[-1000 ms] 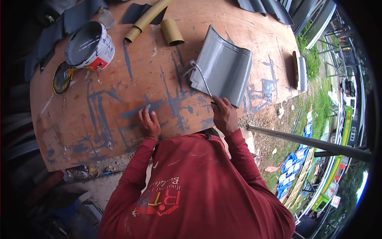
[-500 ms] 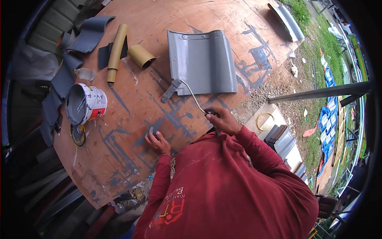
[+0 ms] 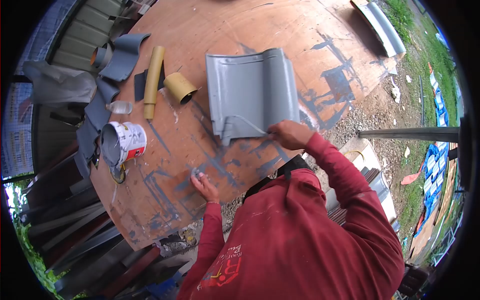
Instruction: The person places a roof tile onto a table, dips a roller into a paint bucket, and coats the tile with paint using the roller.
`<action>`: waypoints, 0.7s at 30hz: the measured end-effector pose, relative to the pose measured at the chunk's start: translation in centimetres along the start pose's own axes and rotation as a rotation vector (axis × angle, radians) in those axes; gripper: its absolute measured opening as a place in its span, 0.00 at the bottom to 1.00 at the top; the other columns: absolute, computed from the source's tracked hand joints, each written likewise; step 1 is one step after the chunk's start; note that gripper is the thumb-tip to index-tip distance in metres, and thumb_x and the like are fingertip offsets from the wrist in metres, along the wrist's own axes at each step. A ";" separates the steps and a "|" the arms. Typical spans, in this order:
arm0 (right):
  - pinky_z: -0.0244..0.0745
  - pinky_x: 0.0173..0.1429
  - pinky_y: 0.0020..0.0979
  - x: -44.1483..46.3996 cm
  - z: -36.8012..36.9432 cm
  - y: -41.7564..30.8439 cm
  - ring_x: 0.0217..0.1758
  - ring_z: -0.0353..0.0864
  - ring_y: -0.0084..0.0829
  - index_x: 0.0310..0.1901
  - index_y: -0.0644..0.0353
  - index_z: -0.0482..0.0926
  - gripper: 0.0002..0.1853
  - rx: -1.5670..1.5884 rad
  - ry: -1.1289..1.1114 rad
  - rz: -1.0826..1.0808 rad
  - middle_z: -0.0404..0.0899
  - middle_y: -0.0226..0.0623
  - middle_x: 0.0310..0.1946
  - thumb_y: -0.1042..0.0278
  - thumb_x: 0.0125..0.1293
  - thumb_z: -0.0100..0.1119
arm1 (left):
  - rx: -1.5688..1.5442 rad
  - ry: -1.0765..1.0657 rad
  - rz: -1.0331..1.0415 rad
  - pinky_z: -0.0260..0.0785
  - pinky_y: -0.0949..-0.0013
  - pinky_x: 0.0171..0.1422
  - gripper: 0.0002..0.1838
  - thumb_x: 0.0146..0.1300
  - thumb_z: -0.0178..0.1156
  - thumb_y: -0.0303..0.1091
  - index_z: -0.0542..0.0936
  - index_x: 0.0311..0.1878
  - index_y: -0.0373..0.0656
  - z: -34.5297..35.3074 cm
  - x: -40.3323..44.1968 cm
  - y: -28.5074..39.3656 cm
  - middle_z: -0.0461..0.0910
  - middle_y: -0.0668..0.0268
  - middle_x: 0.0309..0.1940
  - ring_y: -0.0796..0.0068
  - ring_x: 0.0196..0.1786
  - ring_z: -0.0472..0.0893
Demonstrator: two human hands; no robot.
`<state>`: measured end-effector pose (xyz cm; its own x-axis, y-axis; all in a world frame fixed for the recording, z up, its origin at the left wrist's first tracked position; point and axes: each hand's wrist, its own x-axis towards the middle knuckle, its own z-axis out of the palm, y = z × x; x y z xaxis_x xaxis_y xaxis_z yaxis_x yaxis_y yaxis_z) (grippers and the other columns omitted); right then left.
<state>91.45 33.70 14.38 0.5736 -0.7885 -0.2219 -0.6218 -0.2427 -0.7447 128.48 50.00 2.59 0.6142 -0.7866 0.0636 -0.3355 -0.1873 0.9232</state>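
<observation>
A grey curved roof tile (image 3: 242, 90) with a wet shine lies on the paint-marked wooden board (image 3: 200, 135). My right hand (image 3: 290, 135) is closed round the handle of a small paint roller (image 3: 227, 134), near the tile's lower right corner. Its thin bent frame crosses the lower part of the tile, and the grey roller head touches the lower left edge. The handle is mostly hidden inside my fist. My left hand (image 3: 206, 188) rests on the board below the tile, empty, its fingers stretched out and the fingertips smudged grey.
A paint bucket (image 3: 123, 142) stands at the left, with a round lid (image 3: 118, 174) beside it. Behind are a clear bottle (image 3: 119, 107), a long tan tube (image 3: 154, 82), a short tan tube (image 3: 180, 88) and several grey tile pieces. Another tile (image 3: 382, 30) lies at the far right edge.
My right hand has shifted right and the roller head has swung to an upright angle at the tile's lower left edge. The camera view has shifted; my left hand stays on the board.
</observation>
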 end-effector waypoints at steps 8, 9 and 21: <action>0.80 0.47 0.43 -1.9 -6.6 1.2 0.36 0.85 0.46 0.57 0.67 0.83 0.24 0.524 0.185 -0.140 0.84 0.51 0.30 0.57 0.67 0.76 | 0.155 0.033 -0.221 0.75 0.61 0.57 0.24 0.85 0.50 0.41 0.70 0.73 0.34 -0.7 -7.6 1.2 0.75 0.54 0.67 0.64 0.59 0.79; 0.78 0.44 0.40 -2.7 -8.2 2.4 0.33 0.82 0.39 0.56 0.66 0.84 0.25 0.506 0.277 -0.050 0.80 0.46 0.27 0.60 0.63 0.79 | 0.210 0.061 -0.220 0.74 0.57 0.61 0.24 0.85 0.50 0.41 0.70 0.73 0.33 -1.5 -8.8 0.4 0.74 0.51 0.67 0.59 0.61 0.79; 0.78 0.44 0.48 -7.8 -35.1 29.5 0.41 0.85 0.52 0.39 0.59 0.84 0.11 -0.378 1.338 0.474 0.84 0.43 0.36 0.59 0.67 0.70 | 0.886 0.363 -0.543 0.70 0.45 0.71 0.26 0.73 0.57 0.36 0.76 0.66 0.24 -11.0 -18.6 -4.6 0.77 0.36 0.61 0.35 0.64 0.78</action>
<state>49.94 12.85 16.21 -0.4994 -0.7080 0.4993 -0.8272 0.2184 -0.5178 126.45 72.01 1.29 0.9599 -0.2790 -0.0266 -0.2615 -0.9259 0.2727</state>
